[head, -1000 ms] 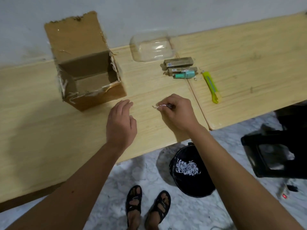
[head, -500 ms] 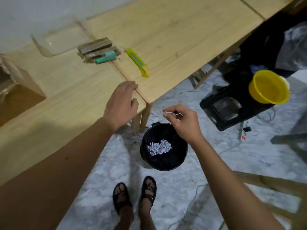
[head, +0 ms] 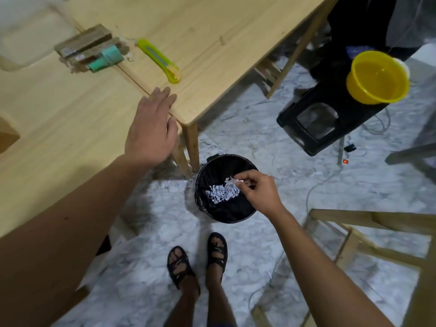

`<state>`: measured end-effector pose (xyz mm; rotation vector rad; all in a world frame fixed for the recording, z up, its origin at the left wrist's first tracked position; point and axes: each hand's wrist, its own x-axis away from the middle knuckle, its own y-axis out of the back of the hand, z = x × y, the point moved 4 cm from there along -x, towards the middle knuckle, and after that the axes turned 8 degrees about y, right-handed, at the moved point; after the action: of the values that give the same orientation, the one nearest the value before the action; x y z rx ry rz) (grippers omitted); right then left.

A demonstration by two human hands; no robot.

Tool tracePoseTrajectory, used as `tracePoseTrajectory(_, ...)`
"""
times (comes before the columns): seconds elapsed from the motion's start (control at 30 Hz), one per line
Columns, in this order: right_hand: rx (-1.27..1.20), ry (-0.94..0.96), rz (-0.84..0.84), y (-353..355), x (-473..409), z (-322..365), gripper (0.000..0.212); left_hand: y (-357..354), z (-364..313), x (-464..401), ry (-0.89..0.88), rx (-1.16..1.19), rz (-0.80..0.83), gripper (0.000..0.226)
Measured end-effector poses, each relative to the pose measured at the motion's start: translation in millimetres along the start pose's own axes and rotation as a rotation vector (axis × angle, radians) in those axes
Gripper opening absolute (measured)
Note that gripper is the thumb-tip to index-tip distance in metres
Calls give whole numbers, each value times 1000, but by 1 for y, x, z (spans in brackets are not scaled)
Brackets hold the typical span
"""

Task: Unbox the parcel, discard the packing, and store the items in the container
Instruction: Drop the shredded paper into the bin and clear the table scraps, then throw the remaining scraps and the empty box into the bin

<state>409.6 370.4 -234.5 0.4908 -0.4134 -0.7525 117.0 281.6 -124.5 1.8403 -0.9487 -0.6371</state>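
Over the black bin, paper shreds pinched in right hand.

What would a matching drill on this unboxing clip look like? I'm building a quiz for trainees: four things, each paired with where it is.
Things:
1. utility knife
2. yellow bowl
3. shredded paper
4. left hand

Places:
A. inside the black bin
B. on the black stool
C. flat at the table edge
D. on the table by the teal item

Pairs: 1-D, 2-B, 3-A, 4-C
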Motion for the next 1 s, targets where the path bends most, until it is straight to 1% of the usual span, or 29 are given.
tracePoseTrajectory(0.13, -2, -34, -19, 2, -1, -9, 19, -2, 1, 1, -3, -17, 5, 52)
tracePoseTrajectory(0.27, -7, -53, -12, 2, -1, -11, 20, -3, 2, 1, -18, -11, 5, 52)
tracePoseTrajectory(0.5, -71, -8, -20, 10, -15, 23, 20, -3, 5, 3, -3, 12, 25, 51)
tracePoseTrajectory(0.6, -109, 23, -22, 14, -31, 50, 17, 2, 7, 2, 12, 30, 28, 52)
tracePoseTrajectory(0.7, -120, 108, -13, 17, -54, 90, 13, 11, 18, 7, -3, -58, 46, 56)
tracePoseTrajectory(0.83, -126, 250, 14, 11, -94, 152, 14, 30, 51, 18, -18, -148, 57, 64)
tracePoseTrajectory(0.9, -159, 301, 34, 1, -115, 182, 15, 39, 73, 20, 14, -177, 60, 73)
tracePoseTrajectory(1.0, -180, 389, 49, -19, -145, 224, 16, 52, 105, 23, 117, -186, 11, 85)
